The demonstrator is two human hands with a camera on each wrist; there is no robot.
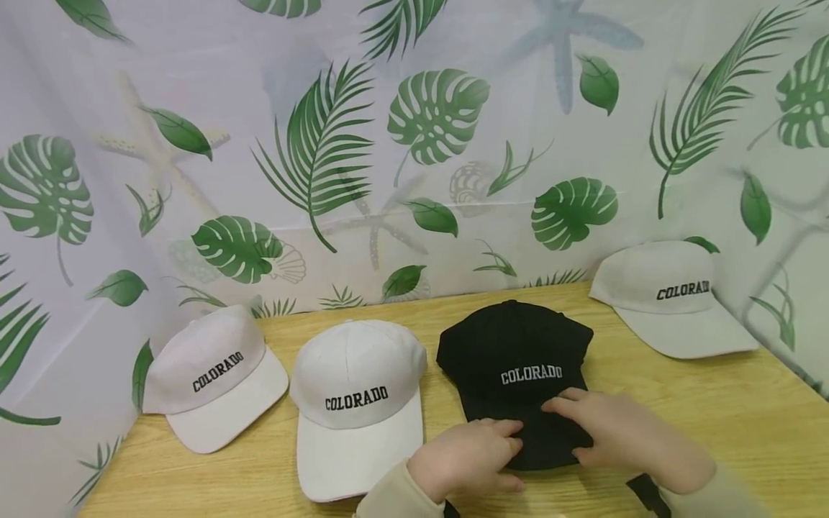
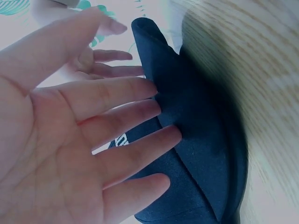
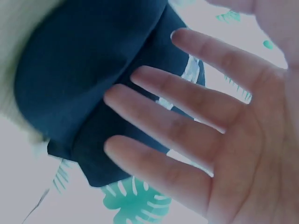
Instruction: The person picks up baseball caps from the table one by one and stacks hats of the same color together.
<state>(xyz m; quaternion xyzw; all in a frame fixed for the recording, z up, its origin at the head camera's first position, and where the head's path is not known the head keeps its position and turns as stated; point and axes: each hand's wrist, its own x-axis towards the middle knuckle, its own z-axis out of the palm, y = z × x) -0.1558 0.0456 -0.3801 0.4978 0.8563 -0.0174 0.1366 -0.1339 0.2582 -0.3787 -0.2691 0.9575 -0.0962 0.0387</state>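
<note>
A black baseball cap [image 1: 518,338] with COLORADO in pale letters sits on the table, its brim [image 1: 550,435] toward me. My left hand [image 1: 469,453] is at the left side of that brim, and my right hand [image 1: 624,435] is at its right side. In the left wrist view, the left hand's fingers [image 2: 126,156] are straight and spread, with tips right at the dark cap [image 2: 201,135]. The right wrist view shows the right hand's fingers [image 3: 163,126] extended and spread too, overlapping the cap [image 3: 88,60]. Neither hand curls round anything.
Close left of the black cap is a white COLORADO cap [image 1: 359,367]. Another white cap [image 1: 210,374] stands farther left, and a third [image 1: 667,295] at the back right. A leaf-print cloth [image 1: 453,252] hangs behind the wooden table [image 1: 719,424].
</note>
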